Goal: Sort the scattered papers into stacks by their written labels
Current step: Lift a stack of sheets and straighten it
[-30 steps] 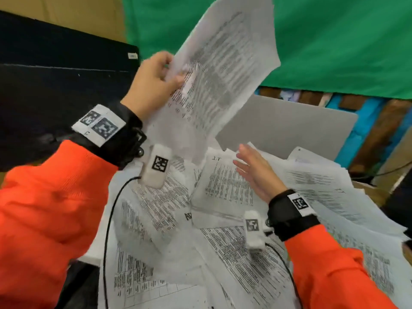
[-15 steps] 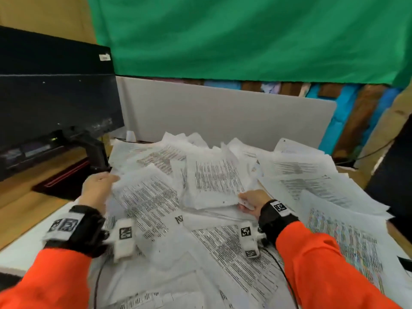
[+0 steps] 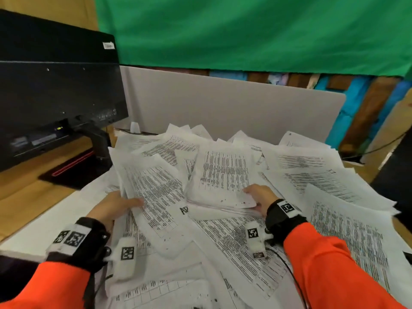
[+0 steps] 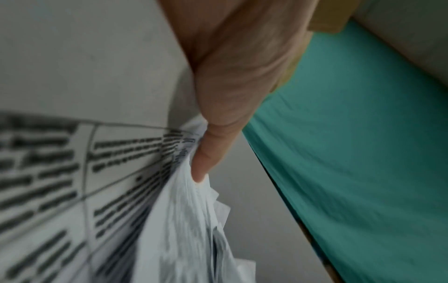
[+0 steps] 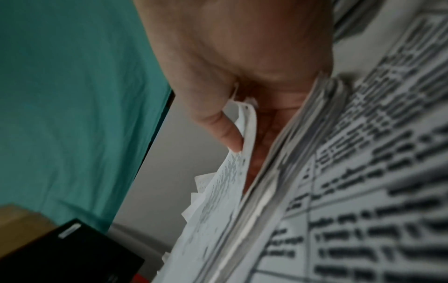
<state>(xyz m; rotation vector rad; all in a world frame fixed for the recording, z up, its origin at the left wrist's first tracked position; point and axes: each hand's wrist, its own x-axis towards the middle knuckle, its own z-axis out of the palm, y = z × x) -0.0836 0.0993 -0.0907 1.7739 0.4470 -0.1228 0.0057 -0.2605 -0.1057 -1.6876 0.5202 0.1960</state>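
Printed sheets lie in a loose heap over the table [image 3: 33, 233]. My left hand [image 3: 133, 202] pinches the left edge of a bundle of sheets [image 3: 156, 192], thumb on top; a handwritten "AD" label [image 3: 184, 210] shows near it. In the left wrist view the thumb [image 4: 208, 153] presses on the fanned paper edges [image 4: 184, 210], and the fingers below are hidden. My right hand [image 3: 254, 195] grips the near right corner of a thicker stack [image 3: 223, 175] at the middle of the heap. The right wrist view shows the thumb [image 5: 218, 124] over the top sheet [image 5: 223, 181], fingers underneath.
The back of a black monitor [image 3: 55, 85] and its stand [image 3: 98, 141] are at the left on a wooden desk [image 3: 22, 190]. A grey divider panel [image 3: 223, 108] closes the far side under green cloth [image 3: 245, 30]. More sheets [image 3: 345, 230] spread to the right.
My left hand came down from holding a sheet up in the air to the heap, where it now pinches sheets. My right hand went from hovering flat to gripping the middle stack.
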